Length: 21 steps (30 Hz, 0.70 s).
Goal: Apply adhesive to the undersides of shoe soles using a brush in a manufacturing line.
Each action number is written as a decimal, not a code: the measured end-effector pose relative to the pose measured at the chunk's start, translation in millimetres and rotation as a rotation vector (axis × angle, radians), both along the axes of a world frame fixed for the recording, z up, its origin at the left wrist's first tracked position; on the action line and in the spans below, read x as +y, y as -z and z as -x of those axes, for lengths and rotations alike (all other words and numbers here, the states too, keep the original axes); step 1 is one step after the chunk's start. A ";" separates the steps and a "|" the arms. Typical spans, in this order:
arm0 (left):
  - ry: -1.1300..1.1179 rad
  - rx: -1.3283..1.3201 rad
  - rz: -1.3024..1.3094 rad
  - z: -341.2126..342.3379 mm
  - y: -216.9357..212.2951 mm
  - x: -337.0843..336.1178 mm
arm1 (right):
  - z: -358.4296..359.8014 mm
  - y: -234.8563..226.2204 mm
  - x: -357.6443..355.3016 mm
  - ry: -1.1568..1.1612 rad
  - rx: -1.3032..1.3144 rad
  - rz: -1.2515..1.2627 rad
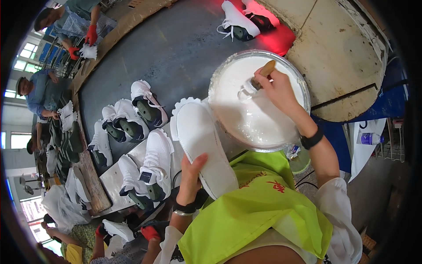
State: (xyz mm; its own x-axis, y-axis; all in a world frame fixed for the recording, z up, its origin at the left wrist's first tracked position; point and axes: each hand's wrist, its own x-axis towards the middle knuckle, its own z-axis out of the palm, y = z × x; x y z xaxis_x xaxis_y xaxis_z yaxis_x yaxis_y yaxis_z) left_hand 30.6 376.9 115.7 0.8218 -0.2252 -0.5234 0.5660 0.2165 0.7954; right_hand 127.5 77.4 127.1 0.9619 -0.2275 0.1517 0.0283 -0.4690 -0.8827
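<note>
Head view shows the right hand (276, 88) closed around a wooden-handled brush (263, 74), its bristle end dipped in the white, glossy paste of a round metal basin (303, 86). That basin's curved rim lies just beside the toe of a shoe (203, 147) held by the left hand (190, 180), thumb pressed on the smooth white sole, which faces up; the scalloped upper edge peeks out beyond it. Below both hands spreads a crinkled yellow-green apron (255, 211). Left of the held shoe, more white shoes with dark green soles (149, 110) lie in loose rows on the dark grey bench (184, 48), leaving bare surface toward the far side. Another pair (239, 22) rests near a red glow. Further left, people in red gloves (91, 34) handle what seem to be shoe parts.
</note>
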 end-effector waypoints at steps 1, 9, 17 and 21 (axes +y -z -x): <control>0.006 -0.046 0.030 -1.1 -1.9 -2.5 | -4.0 10.9 -1.1 0.001 0.054 0.040; 0.148 -0.252 -0.139 -22.4 -11.2 -21.1 | 13.6 -29.5 77.5 -0.245 -0.153 -0.358; 0.271 -0.417 -0.252 -25.0 -15.1 -24.1 | -20.0 -26.1 68.1 -0.217 0.002 -0.371; 0.192 -0.337 -0.182 -26.1 -17.3 -17.9 | -0.5 -3.0 61.5 -0.087 0.096 -0.283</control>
State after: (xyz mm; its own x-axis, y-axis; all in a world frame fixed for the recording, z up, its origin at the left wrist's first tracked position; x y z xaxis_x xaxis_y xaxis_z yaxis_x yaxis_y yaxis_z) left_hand 56.7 359.0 133.0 0.9058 -0.3196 -0.2784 0.2844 -0.0286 0.9583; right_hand 128.0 138.9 130.1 0.9864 -0.1643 0.0020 -0.0319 -0.2036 -0.9785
